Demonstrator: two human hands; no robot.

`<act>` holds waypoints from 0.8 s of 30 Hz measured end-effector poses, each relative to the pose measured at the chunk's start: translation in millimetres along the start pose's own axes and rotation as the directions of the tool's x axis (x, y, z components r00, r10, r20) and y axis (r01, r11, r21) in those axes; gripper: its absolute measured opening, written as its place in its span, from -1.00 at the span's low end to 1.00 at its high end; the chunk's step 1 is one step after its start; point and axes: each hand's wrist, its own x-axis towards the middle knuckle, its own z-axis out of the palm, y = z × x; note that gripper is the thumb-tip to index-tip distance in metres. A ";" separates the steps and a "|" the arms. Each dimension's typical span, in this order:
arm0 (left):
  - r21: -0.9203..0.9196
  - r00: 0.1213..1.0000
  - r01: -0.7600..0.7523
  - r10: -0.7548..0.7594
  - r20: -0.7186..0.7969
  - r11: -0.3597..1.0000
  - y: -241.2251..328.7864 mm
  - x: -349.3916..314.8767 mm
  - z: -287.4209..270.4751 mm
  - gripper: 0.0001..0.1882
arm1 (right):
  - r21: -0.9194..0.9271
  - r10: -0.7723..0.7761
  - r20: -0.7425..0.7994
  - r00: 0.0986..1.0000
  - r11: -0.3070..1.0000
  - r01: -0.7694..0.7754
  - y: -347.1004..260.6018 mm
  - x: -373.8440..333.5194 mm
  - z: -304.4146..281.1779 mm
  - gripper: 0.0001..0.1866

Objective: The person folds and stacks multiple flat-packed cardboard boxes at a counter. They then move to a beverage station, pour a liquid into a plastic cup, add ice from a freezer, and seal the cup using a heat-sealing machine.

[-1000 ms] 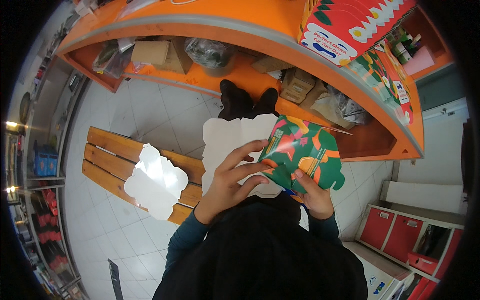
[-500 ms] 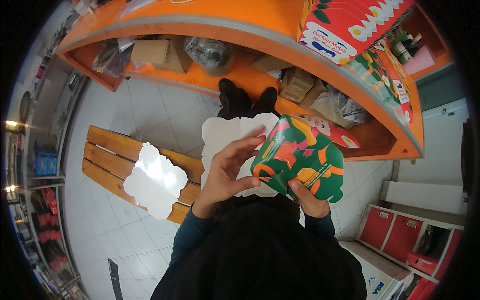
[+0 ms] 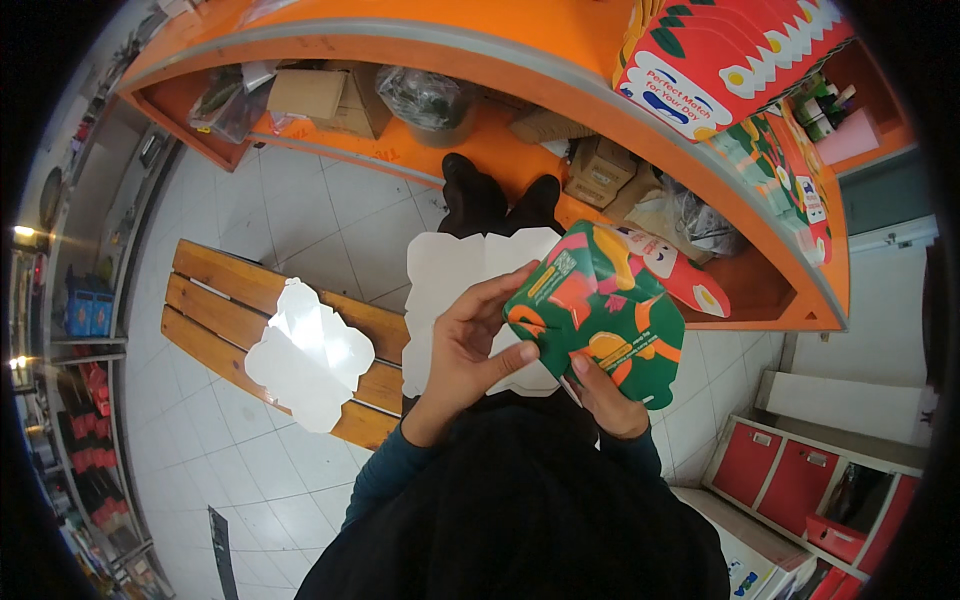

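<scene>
Between my hands is a partly folded paper food box (image 3: 615, 320), green with orange, pink and yellow shapes and a red flap at its far side. My left hand (image 3: 475, 335) grips its left edge, fingers at the upper corner and thumb on the lower left side. The thumb of my right hand (image 3: 608, 398) presses on the near edge; the other fingers are hidden beneath. Beneath the box, on my lap, lies a white flat box blank (image 3: 440, 270) with scalloped edges. Another white blank (image 3: 310, 355) rests on the wooden bench to the left.
A curved orange counter (image 3: 480, 40) stands ahead, with cardboard boxes (image 3: 320, 97) and bagged goods on its lower shelf. On top at the right is a stack of red printed boxes (image 3: 690, 75). The slatted wooden bench (image 3: 205, 310) is left; red drawers (image 3: 800, 475) are right.
The green box has tilted slightly between my hands. My right thumb has shifted a little left along the near edge, and my left thumb has moved slightly up and right.
</scene>
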 end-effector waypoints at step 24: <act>0.238 0.925 -0.195 0.259 -0.277 0.951 -31.4 9.5 6.7 -0.64 | 0.390 0.029 -0.050 0.998 0.921 -0.007 20.4 32.7 22.2 -0.66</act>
